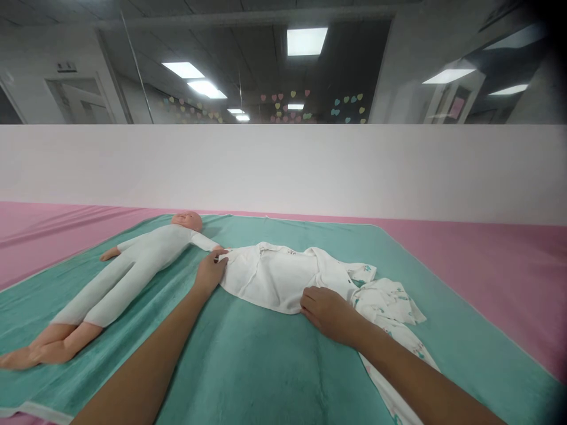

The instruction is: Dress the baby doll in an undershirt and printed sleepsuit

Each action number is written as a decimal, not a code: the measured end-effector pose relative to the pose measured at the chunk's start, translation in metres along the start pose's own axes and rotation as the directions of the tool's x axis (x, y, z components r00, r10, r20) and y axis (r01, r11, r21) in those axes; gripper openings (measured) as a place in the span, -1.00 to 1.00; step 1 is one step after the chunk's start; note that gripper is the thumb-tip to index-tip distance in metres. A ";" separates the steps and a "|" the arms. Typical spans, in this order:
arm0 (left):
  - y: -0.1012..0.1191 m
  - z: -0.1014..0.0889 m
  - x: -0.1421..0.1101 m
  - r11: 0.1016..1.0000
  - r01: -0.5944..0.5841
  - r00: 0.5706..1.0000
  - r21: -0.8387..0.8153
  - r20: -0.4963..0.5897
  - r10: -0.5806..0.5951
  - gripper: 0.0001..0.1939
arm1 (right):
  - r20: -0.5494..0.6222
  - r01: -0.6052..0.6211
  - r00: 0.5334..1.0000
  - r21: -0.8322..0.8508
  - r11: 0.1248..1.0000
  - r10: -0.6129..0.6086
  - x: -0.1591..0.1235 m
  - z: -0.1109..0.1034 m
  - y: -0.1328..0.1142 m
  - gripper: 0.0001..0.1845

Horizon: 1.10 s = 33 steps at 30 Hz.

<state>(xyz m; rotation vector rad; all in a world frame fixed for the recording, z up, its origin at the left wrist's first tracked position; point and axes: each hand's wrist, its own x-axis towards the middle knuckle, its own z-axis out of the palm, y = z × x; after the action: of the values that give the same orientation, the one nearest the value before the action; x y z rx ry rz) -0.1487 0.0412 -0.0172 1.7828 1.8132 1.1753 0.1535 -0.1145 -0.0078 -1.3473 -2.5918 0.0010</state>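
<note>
Clothing in plain white is seen in the head view, spread flat on a green blanket. Its left end is pinched by the left hand, between thumb and fingers. Its bottom edge is touched by the right hand, with the fingers curled; whether cloth is gripped there cannot be told. Printed clothes are bunched at the right. A doll dressed in white is laid on its back at the left. A pink sheet is seen around the blanket.
</note>
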 end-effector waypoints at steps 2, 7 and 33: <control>0.003 -0.002 -0.001 0.994 0.018 0.998 -0.104 -0.062 -0.024 -0.67 | 0.005 -0.071 0.997 0.170 0.983 0.071 -0.004 -0.005 -0.002 -0.76; 0.007 -0.005 -0.005 0.981 0.089 0.986 -0.170 -0.122 -0.111 -0.72 | 0.069 -0.171 0.985 0.385 0.907 0.156 -0.014 -0.015 -0.003 -0.80; -0.002 -0.011 -0.007 1.000 -0.013 0.962 0.013 -0.271 0.016 -0.63 | 0.082 -0.470 0.883 0.172 0.866 0.463 0.111 0.039 0.040 -0.36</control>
<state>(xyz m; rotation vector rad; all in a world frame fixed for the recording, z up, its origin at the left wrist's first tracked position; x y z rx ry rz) -0.1569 0.0314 -0.0139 1.7121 1.9599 1.4798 0.1163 0.0021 -0.0281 -1.8723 -2.1559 0.3432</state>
